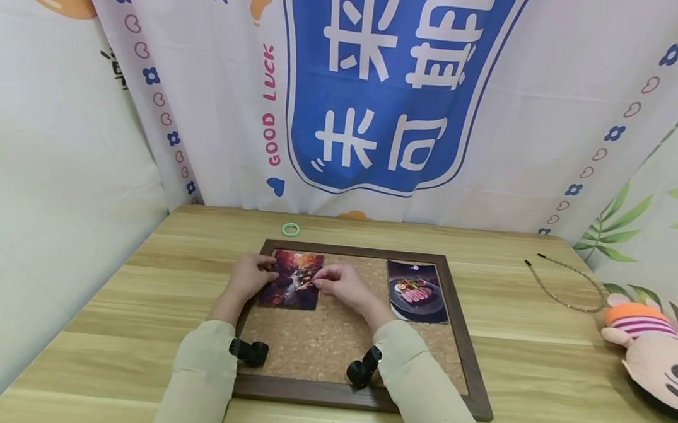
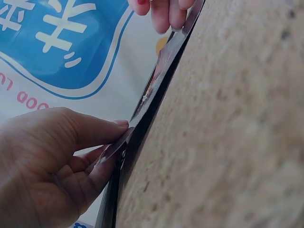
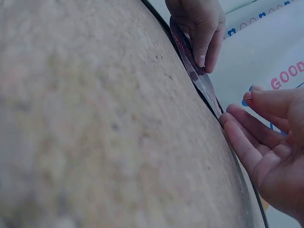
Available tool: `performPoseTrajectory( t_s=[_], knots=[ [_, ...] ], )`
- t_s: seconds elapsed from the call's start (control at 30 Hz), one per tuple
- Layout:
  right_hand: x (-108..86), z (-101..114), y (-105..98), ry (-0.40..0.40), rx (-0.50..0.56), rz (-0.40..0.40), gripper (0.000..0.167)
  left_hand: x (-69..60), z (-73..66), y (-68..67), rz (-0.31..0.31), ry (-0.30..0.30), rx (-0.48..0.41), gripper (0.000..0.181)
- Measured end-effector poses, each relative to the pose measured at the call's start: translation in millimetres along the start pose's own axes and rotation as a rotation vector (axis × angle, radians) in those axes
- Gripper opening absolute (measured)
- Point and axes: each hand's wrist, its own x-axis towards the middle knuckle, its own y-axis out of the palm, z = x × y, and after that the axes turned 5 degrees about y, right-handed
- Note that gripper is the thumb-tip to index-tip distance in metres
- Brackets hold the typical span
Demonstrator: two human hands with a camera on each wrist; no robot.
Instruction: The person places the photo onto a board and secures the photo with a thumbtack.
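Note:
A photo print of an autumn stream (image 1: 293, 288) lies over the upper left of a cork board (image 1: 322, 343) with a dark wooden frame. My left hand (image 1: 249, 277) pinches the print's left edge between thumb and fingers; in the left wrist view that edge lifts slightly off the cork. At the print's right edge is my right hand (image 1: 341, 284), its fingertips touching the edge. Between its thumb and finger it pinches a small pin (image 3: 249, 98), mostly hidden, with a bit of red showing in the left wrist view.
Another print, of a plate of sliced meat (image 1: 417, 294), is on the board's upper right. Behind the frame lies a green ring (image 1: 290, 229). A thin braided cord (image 1: 568, 303) and a plush doll (image 1: 651, 357) are to the right. A printed curtain (image 1: 223, 137) hangs behind the table.

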Motion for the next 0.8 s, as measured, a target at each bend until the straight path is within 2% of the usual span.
performPoseTrajectory(
  t_s=[0.5,0.8],
  knots=[
    [1.2,-5.0,-2.8,-0.035,-0.065,-0.014,0.015,-1.0,4.0,2.4,-0.014,0.059,0.08,0.032],
    [0.8,-6.9,-3.9,-0.01,-0.072,-0.018,0.016,-3.1,4.0,2.8,-0.01,0.08,0.128,0.035]
  ],
)
